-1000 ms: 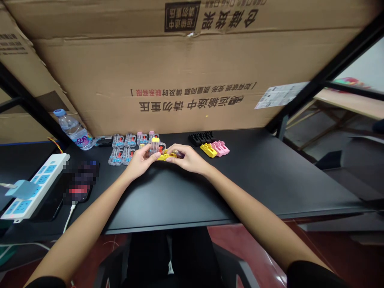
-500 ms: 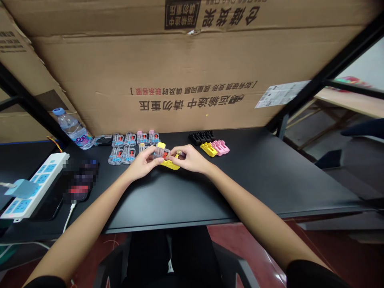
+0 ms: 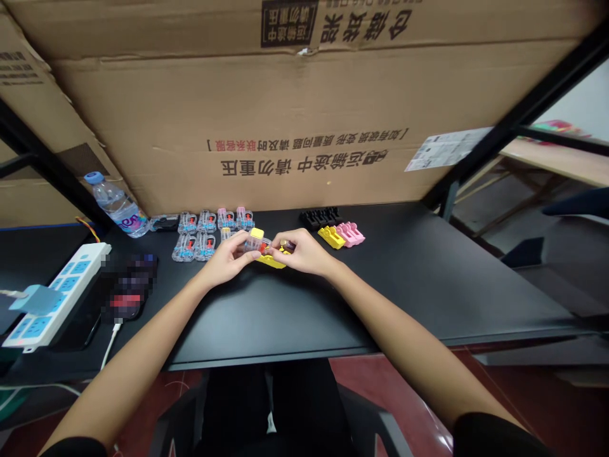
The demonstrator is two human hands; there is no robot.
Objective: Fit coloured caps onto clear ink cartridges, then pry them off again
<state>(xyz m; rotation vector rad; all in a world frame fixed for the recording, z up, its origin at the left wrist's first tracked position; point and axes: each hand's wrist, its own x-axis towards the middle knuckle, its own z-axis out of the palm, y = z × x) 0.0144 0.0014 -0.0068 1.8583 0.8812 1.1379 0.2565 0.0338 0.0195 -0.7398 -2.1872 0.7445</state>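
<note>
Pinching with left hand (image 3: 227,259): clear clip (image 3: 259,244)
Right hand (image 3: 304,252): fingertips closed on yellow piece (image 3: 272,261)
Just behind: spare clips (image 3: 196,239)

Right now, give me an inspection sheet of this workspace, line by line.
Surface: black table, matte.
Job's things: capped piece, clear with a yellow cap, held just above a yellow part; rows of clear pieces behind; black clip, yellow clip and pink clip to the right.
Clutter: water bottle, blurred phone.
Grippers: left hand pinches the capped piece; right hand has its fingers closed at the other end, grip hidden.
Cables: power strip with a plug in it; white cable hangs off the edge.
Surroundings: cardboard box behind, black frame.
</note>
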